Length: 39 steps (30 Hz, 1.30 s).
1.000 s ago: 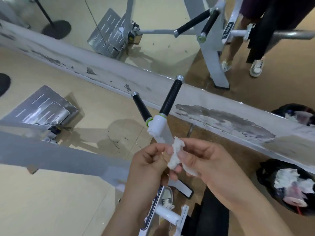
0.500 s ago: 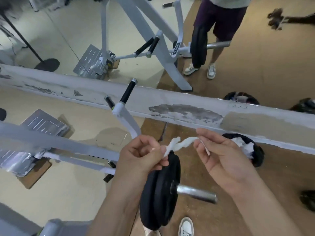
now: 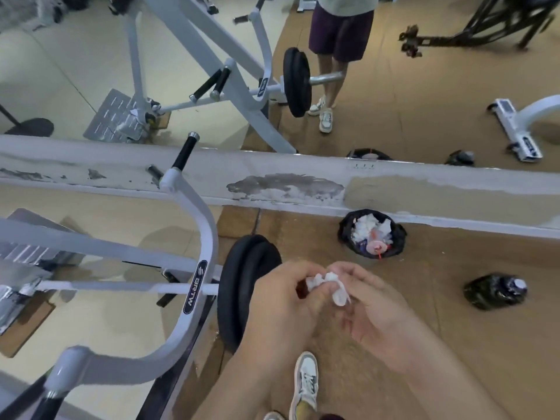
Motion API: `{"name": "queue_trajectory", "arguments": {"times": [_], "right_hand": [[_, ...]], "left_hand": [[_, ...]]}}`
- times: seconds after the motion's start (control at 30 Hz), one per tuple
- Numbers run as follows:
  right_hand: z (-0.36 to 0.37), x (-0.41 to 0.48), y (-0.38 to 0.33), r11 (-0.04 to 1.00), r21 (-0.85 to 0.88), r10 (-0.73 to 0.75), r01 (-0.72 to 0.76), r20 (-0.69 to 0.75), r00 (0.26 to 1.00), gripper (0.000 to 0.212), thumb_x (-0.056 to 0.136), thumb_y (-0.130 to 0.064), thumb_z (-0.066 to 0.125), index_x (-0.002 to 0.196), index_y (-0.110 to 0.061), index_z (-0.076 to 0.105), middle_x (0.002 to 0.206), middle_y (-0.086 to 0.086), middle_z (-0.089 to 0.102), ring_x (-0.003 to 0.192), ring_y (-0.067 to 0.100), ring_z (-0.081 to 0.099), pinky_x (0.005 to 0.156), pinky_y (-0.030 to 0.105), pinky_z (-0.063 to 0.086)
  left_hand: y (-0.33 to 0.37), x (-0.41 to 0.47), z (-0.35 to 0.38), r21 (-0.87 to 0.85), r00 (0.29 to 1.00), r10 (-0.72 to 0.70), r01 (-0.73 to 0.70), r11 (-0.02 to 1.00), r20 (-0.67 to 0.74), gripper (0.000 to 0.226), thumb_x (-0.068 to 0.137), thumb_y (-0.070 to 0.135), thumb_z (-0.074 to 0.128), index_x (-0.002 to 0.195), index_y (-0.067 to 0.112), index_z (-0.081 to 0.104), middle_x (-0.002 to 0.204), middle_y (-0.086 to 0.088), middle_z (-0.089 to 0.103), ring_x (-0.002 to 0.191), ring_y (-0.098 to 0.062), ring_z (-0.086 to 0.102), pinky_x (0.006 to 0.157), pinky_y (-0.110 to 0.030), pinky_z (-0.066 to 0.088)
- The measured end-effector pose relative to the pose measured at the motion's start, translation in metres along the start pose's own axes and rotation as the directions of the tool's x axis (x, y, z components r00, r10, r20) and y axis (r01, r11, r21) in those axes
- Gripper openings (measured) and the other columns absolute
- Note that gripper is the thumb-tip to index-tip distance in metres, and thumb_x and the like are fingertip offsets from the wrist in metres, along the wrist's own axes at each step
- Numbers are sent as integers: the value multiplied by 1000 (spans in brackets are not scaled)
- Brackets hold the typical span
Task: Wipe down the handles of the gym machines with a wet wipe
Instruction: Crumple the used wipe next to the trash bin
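Note:
A crumpled white wet wipe (image 3: pixel 328 284) is bunched between both my hands, low in the middle of the view. My left hand (image 3: pixel 280 301) and my right hand (image 3: pixel 371 307) both pinch it, fingers closed around it. A black-gripped handle (image 3: pixel 185 151) on the white machine arm (image 3: pixel 201 237) stands far up and to the left, well apart from my hands. A second short black handle (image 3: pixel 154 170) sits beside it. Another dark grip (image 3: pixel 45 404) shows at the lower left corner.
Black weight plates (image 3: pixel 242 286) on the machine sit just left of my hands. A bin (image 3: pixel 371 237) full of used wipes stands by the mirror's base. A dark wrapped bottle (image 3: pixel 492 291) lies on the floor at right. The mirror (image 3: pixel 424 86) reflects a person and the machine.
The view has pulled back and to the right from the handle. The wipe, stretched between my hands half a second ago, is now crumpled into a ball between them.

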State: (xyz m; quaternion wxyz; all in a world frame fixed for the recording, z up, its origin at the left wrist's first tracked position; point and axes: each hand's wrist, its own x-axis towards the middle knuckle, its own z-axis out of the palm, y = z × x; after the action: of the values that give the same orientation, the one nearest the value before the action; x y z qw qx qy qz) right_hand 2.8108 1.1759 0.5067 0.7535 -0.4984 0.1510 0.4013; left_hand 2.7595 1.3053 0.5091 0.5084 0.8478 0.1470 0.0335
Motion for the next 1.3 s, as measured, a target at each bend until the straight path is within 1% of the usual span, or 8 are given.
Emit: {"name": "queue_trajectory", "arguments": {"times": [0.17,0.27,0.37,0.5,0.63,0.9,1.1,1.3], "right_hand": [[-46,-31,-6,1000,15,-1,1,48,999,21,73,0,67,94,1,70,72,13,65,54,12,60,47,17,52],[-69,-29,-22,990,-56,-133,132,-14,991,17,69,5,68,86,2,67,75,15,65,58,15,60,52,18,53],[-96,-15,-43,955,-214,-222,206,-50,974,14,73,8,69,75,-6,69,74,13,69,65,18,61,61,24,54],[-155,20,-91,913,-354,-238,203,-60,969,13,81,5,65,83,-6,73,79,20,70,70,24,59,70,34,51],[-238,79,-154,862,-499,-179,87,-140,974,19,88,4,58,86,-8,73,77,11,70,66,14,62,59,23,50],[-356,174,-220,790,-600,-67,-124,-285,956,23,89,5,52,82,-7,70,70,4,67,58,9,59,49,12,45],[-375,213,-210,834,-512,9,-207,-362,932,25,90,4,53,79,-10,72,69,3,69,62,12,60,54,18,48],[-367,212,-224,875,-460,-34,-154,-374,927,19,88,-6,62,92,-22,71,93,5,73,78,19,64,64,22,51]], "left_hand": [[14,-20,29,-261,992,-65,92,961,109,20,84,9,66,83,28,72,81,7,72,77,-8,66,69,-23,52],[26,-13,49,-437,967,-170,238,867,189,15,84,23,70,98,27,70,96,-1,72,90,-17,68,80,-31,57],[29,11,86,-358,972,-164,215,909,169,26,74,33,79,95,26,66,93,0,71,84,-12,65,75,-27,55],[42,70,154,-352,962,-235,271,896,142,8,77,25,77,81,26,71,83,-3,73,83,-29,67,77,-45,57],[48,154,230,-326,927,-363,373,869,95,13,86,20,64,85,29,72,78,10,71,74,-8,64,68,-26,49],[9,323,327,-90,850,-516,509,856,-101,12,87,17,62,98,20,66,96,1,67,66,-4,55,51,-14,41],[-42,397,367,153,849,-527,515,843,45,49,90,18,55,137,19,45,123,-3,61,112,-23,57,86,-25,41],[-21,375,329,55,880,-474,475,878,-22,26,92,15,54,114,23,64,114,6,67,109,-14,60,94,-29,47]]}}
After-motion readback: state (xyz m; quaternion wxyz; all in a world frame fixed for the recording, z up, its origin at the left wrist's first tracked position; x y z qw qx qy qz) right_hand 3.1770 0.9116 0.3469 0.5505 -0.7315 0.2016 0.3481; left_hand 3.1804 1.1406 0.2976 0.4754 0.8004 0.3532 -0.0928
